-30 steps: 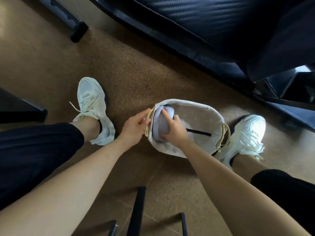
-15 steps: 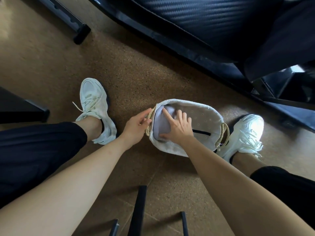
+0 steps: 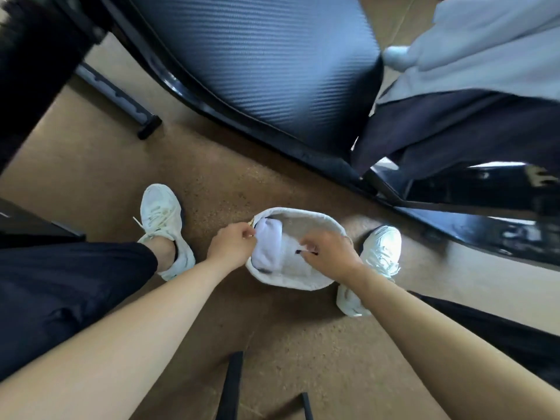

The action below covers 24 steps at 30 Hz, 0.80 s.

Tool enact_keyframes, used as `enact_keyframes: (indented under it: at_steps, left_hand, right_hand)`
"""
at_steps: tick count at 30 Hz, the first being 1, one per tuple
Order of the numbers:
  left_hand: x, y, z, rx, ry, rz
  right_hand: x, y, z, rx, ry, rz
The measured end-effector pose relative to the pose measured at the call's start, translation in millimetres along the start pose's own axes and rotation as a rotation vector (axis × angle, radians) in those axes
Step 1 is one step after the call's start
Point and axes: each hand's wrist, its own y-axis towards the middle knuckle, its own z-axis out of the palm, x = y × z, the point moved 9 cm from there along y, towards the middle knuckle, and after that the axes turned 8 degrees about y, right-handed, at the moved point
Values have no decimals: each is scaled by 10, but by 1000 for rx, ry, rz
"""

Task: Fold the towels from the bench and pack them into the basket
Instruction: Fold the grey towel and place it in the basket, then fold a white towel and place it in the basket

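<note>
The basket [image 3: 298, 285] is flanked closely by the left shoe [image 3: 162, 219] and right shoe [image 3: 380, 253]. Its left end is filled by a towel [image 3: 268, 248]; the middle is left free.

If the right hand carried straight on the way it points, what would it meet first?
Probably the folded towel at the left end of the basket: the right hand points leftward across its inside. Depth is unclear, so the lining beneath could come first.

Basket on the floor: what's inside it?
A folded pale towel stands at the left of the basket, where the left hand grips the rim. The right hand covers part of the lining and a dark strip; anything under the towel is hidden.
</note>
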Motion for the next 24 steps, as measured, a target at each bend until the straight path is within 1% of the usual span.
enact_keyframes:
  at_steps: [3, 5, 9, 12, 15, 18, 20, 22, 24]
  left_hand:
    - [-348, -212, -245, -63, -36, 92]
    - [-656, -389, -428, -106, -61, 181]
    - [-1360, -779, -775, -204, -109, 371]
    - [-1889, -1051, -957, -262, -170, 503]
    - [-2433, -1274, -1067, -316, -211, 643]
    - [-2966, -1496, -1119, -382, -216, 771]
    - [-3287, -1644, -1147, -438, -216, 853]
    - [-3558, -1742, -1147, -471, -208, 930]
    - [-3778, -1799, -1108, -475, -170, 999]
  right_hand:
    - [228, -345, -643, -88, 79, -10]
    - [367, -621, -1109, -214, 165, -47]
    - [545, -1285, -1971, -615, 302, -150]
    - [591, -1766, -2434, -862, 294, -215]
    - [467, -2220, -2804, -1116, 315, -206]
    - [238, -2625, -3086, -1365, 329, -133]
    - [-22, -2740, -3211, -1421, 362, 9]
    - [-328, -2719, -3262, -1369, 450, 162]
    - [-560, -2651, -3284, -1293, 548, 220]
